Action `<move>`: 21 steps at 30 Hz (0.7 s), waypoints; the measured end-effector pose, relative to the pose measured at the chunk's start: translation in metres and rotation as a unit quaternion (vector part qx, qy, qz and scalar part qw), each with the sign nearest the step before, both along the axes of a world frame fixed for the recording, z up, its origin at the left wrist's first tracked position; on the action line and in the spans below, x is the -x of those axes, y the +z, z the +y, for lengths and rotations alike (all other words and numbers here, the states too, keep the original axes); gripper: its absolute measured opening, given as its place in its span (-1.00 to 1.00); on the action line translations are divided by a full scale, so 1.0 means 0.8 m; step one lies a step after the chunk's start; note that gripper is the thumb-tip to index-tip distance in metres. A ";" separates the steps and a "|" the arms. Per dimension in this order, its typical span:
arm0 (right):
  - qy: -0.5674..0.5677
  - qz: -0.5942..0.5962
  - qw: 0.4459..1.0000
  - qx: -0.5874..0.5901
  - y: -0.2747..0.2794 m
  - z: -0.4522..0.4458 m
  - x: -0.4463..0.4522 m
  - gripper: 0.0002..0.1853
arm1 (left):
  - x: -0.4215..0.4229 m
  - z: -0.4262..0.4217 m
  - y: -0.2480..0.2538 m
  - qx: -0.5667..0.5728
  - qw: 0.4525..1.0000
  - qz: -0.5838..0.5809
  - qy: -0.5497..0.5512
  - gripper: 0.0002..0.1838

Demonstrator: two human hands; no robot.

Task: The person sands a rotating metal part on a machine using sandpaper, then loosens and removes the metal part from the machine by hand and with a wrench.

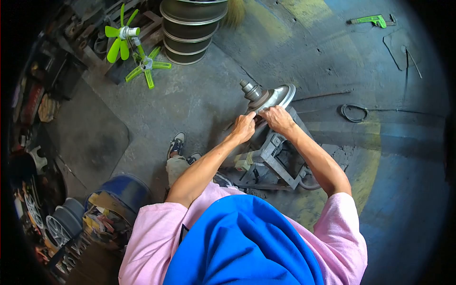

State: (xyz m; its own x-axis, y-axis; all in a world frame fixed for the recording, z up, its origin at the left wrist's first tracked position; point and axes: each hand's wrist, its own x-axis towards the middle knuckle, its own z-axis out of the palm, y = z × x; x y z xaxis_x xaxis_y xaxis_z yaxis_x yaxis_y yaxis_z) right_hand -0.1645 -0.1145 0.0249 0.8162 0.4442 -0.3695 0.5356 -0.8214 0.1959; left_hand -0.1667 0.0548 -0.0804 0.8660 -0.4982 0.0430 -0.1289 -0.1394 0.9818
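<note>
My left hand point(244, 127) is closed, its fingers pressed together at the near side of a round metal disc point(280, 96) with a bright rim. Close beside it, my right hand point(278, 118) is also closed against the disc's near face. Whatever is between the fingers of either hand is too small to make out. A stepped metal spindle point(250, 89) sticks out from the disc toward the upper left. Below the hands stands a grey metal machine frame point(277, 164) carrying a small switch box point(243, 164).
Stacked wheel rims point(192, 35) stand at the back beside a green fan point(126, 35). A blue drum point(126, 187) full of scraps is at lower left. On the floor to the right lie a green pipe wrench point(373, 20) and a coiled cable point(354, 113). Another person's shoe point(177, 144) is left of the machine.
</note>
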 end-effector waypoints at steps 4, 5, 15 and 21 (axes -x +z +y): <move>-0.018 0.003 1.000 0.014 -0.003 0.004 0.002 -0.77 | -0.001 0.002 -0.005 -0.019 1.000 0.006 -0.011 -0.88; -0.018 0.002 1.000 0.015 -0.004 0.002 0.003 -0.77 | -0.002 0.001 -0.005 -0.017 1.000 0.005 -0.010 -0.88; -0.069 -0.003 0.998 -0.005 0.041 0.010 0.010 -0.72 | -0.007 -0.007 0.019 0.005 0.999 -0.026 -0.022 -0.90; -0.072 -0.002 0.997 -0.025 0.039 0.004 0.013 -0.73 | -0.007 -0.009 0.014 -0.008 0.999 -0.027 -0.029 -0.88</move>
